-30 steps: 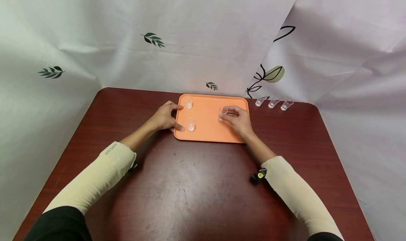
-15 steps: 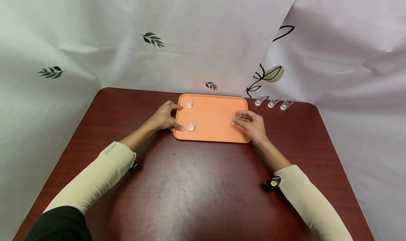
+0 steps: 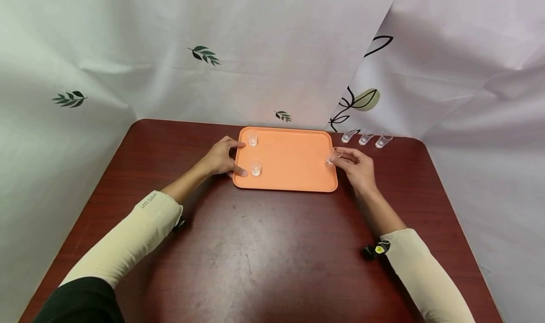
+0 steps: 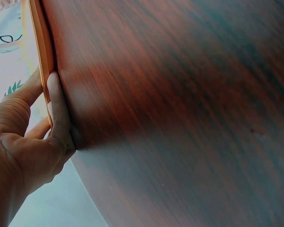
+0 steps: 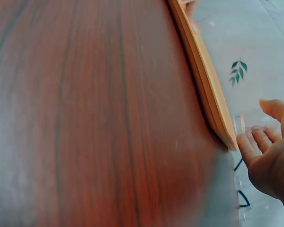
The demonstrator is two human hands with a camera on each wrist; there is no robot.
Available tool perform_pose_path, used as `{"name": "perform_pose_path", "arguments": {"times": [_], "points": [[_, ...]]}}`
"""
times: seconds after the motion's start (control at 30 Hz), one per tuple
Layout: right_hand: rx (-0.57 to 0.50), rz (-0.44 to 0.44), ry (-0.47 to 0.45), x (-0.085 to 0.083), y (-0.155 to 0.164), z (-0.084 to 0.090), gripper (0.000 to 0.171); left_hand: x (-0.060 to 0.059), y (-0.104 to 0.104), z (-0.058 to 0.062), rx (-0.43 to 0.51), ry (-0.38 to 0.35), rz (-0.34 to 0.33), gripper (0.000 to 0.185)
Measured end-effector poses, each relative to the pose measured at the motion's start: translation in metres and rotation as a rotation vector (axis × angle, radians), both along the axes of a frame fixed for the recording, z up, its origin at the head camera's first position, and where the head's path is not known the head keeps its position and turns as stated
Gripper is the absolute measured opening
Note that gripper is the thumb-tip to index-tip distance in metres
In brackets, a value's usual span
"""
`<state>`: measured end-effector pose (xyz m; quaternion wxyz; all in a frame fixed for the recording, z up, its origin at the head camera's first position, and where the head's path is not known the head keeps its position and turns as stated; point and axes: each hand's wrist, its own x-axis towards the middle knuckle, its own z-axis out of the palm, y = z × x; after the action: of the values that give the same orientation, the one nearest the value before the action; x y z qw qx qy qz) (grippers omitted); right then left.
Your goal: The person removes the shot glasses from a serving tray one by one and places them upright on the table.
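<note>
An orange tray [image 3: 289, 164] lies at the far middle of a dark red wooden table [image 3: 255, 247]. My left hand [image 3: 227, 158] grips the tray's left edge, thumb on the near corner and forefinger on the far one. In the left wrist view the thumb [image 4: 57, 109] lies along the tray's rim [image 4: 40, 42]. Two small clear cups [image 3: 253, 137] [image 3: 255, 167] stand upright on the tray's left side, close to that hand. My right hand [image 3: 347, 157] pinches a third clear cup [image 3: 334, 155] over the tray's right edge. The right wrist view shows that cup [image 5: 246, 122] at my fingertips [image 5: 248, 142].
Three more clear cups [image 3: 348, 136] [image 3: 365, 138] [image 3: 383, 140] stand in a row at the table's far right, just behind my right hand. White sheets with leaf prints [image 3: 204, 53] hang close round the back and sides of the table.
My right hand has carried the clear cup rightward, from the tray's middle right to its right edge. The left hand and the two cups by it have stayed put.
</note>
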<state>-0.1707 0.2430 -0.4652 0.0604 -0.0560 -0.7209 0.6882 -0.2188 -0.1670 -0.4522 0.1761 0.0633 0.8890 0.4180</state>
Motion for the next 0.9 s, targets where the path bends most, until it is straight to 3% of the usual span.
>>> {"name": "perform_pose_path", "arguments": {"times": [0.23,0.9], "points": [[-0.050,-0.051,0.002,0.000,0.019,-0.001,0.040,0.000,-0.002,-0.001,0.003,-0.008,0.001,0.101],[-0.154,-0.330,-0.049,-0.013,0.095,-0.004,0.038,-0.001,-0.002,-0.002,0.004,-0.013,-0.004,0.100]]}}
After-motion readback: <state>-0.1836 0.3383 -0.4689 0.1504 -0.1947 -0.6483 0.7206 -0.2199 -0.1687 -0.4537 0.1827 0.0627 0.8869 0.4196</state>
